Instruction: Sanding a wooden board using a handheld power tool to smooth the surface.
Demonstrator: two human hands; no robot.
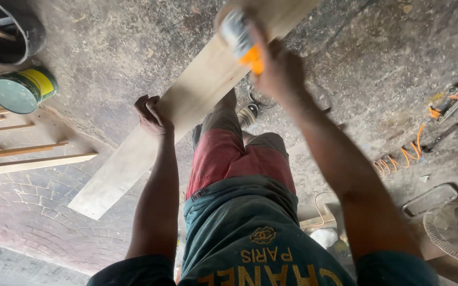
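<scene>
Wooden plank (186, 100) clasped at its edge by the left hand (152, 115); right hand (276, 69) closed around an orange-tipped tube (239, 37). Green tin (22, 89), black bucket (6, 29) holding sticks nearby.

Soft daylight — blurred, warped edges

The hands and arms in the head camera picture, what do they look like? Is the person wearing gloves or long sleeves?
No gloves: both the left hand and the right hand are bare, and I see no rings or watch. The arms are bare too, up to short dark teal sleeves at the shoulders. These belong to a dark teal shirt with yellow lettering, worn with red shorts.
</scene>
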